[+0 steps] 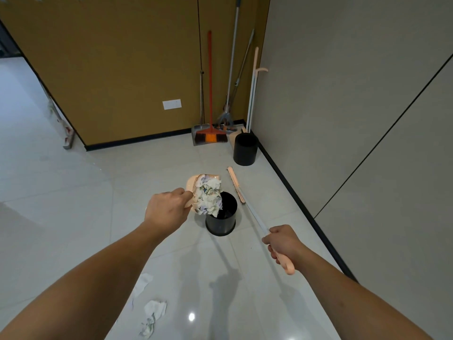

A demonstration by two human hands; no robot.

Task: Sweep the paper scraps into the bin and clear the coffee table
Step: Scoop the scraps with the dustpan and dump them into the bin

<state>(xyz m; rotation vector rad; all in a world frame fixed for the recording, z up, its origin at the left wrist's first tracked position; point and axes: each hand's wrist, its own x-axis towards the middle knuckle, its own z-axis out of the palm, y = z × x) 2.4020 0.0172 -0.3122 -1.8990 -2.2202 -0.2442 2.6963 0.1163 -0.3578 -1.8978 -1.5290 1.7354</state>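
Observation:
My left hand (166,208) grips the handle of a peach dustpan (196,182), tilted over a small black bin (221,220) on the floor. Crumpled paper scraps (209,197) spill from the pan's edge at the bin's mouth. My right hand (282,242) grips the peach handle end of a long broom (252,212), whose peach head (235,184) rests on the floor to the right of the bin. Two more crumpled scraps (153,312) lie on the white tiles near my left arm.
A second, taller black bin (245,149) stands in the corner. Behind it lean an orange broom (210,133), a grey dustpan, a mop (226,119) and a peach-handled pole (253,94). A grey wall runs along the right, a brown wall at the back.

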